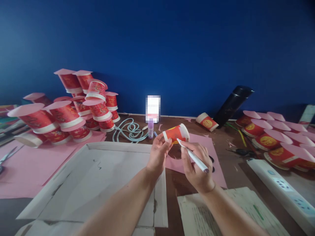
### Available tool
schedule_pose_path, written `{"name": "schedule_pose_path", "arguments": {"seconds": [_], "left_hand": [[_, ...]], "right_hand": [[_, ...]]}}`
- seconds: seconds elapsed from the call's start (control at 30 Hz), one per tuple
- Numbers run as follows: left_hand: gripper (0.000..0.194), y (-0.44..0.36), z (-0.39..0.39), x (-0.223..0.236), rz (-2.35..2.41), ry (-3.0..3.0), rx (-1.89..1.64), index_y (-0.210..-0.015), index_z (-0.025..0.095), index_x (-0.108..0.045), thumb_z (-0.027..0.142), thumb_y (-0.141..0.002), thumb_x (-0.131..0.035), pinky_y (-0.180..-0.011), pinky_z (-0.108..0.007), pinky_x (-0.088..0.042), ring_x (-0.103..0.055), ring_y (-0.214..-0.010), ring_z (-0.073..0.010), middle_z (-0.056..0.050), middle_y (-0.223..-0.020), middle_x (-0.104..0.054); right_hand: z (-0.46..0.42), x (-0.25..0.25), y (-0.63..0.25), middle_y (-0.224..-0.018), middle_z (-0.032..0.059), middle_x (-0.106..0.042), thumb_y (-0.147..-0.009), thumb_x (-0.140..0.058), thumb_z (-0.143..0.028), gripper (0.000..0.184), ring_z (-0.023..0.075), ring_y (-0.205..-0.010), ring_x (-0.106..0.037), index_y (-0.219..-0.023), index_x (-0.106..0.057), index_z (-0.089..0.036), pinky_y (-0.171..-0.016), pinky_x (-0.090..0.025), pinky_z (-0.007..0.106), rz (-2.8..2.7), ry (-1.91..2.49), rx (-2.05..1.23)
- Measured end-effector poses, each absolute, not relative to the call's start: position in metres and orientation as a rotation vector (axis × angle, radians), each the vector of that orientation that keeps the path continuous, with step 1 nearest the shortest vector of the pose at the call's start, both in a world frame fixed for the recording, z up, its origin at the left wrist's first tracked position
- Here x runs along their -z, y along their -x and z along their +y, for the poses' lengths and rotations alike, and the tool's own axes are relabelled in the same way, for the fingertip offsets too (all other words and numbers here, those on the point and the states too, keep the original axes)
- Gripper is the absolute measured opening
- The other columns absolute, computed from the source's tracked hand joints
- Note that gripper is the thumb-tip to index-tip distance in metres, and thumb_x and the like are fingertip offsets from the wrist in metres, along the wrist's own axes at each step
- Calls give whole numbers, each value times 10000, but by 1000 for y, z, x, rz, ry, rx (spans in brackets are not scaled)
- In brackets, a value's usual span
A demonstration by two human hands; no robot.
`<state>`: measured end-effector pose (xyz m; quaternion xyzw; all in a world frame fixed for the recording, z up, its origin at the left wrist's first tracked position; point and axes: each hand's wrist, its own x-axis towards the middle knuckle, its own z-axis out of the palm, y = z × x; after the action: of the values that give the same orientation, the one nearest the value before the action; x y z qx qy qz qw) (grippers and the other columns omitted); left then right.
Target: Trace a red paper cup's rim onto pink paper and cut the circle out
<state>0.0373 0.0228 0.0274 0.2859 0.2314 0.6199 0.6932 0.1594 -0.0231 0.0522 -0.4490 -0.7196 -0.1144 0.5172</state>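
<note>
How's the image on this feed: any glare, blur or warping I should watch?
Head view: the bright upright rectangle glows white and is pixelated, hence unreadable; the blue wall darkens toward the upper right corner; pink-topped cups near the left edge look slanted and stretched; the printed sheet is too soft to read.

Centre cup point(177, 132): smooth paper, slight sheen. Marker point(197, 159): smooth plastic. Far-right flask point(230, 107): glossy black. Left sheets point(29, 170): matt paper.

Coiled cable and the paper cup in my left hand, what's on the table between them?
In the head view, a small purple-topped container stands between the coiled cable and the paper cup, with a small blue object beside it.
</note>
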Motion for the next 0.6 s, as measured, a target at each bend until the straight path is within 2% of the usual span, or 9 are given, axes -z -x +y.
{"name": "schedule_pose_path", "arguments": {"seconds": [0.33,0.6], "left_hand": [[401,-39,23,-29,516,-598,-1391,-1056,217,-583,265,-715,-789,-1068,-424,-358,-625,-1111,-229,-56,-1081,-698],[430,-39,22,-32,516,-607,-1396,-1050,212,-575,241,-690,-807,-1056,-418,-379,-626,-1107,-229,-54,-1082,-695]], "right_hand": [[-30,-56,-158,-933,76,-694,-870,-556,-111,259,193,-852,-643,-1108,-609,-199,-756,-521,356,-1791,961,162],[-27,-54,-159,-915,60,-693,-858,-574,-99,251,180,-835,-636,-1089,-612,-190,-776,-497,359,-1771,993,205]]}}
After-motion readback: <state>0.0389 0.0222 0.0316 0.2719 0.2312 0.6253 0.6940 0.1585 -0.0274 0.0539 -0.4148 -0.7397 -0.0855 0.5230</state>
